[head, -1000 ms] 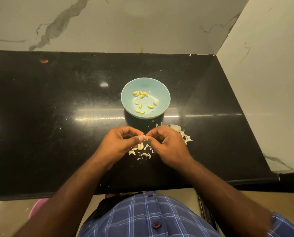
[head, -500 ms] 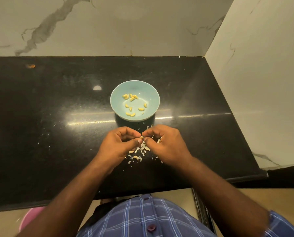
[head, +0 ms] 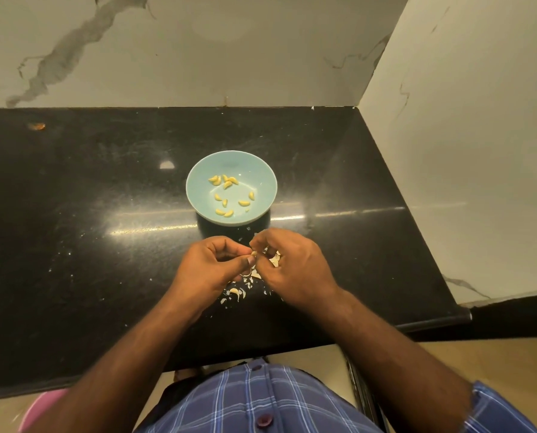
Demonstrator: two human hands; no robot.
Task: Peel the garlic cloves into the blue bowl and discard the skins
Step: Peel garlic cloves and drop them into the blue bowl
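Observation:
A light blue bowl (head: 198, 179) stands on the black counter (head: 89, 214) and holds several peeled yellow garlic cloves (head: 228, 184). Just in front of it my left hand (head: 211, 267) and my right hand (head: 292, 264) meet fingertip to fingertip, both pinching one small garlic clove (head: 254, 253) between them. Under and between the hands lies a scatter of white garlic skins (head: 239, 292) with a few unpeeled cloves among them. Part of that heap is hidden by my right hand.
A marble wall closes the back, and a second wall (head: 463, 151) closes the right side of the counter. Small skin flecks dot the counter. A pink object (head: 45, 404) shows below the counter's front edge at the lower left.
Both hands stay together on the clove. My right hand's fingers have lifted and shifted slightly over it. The view itself has drifted a little.

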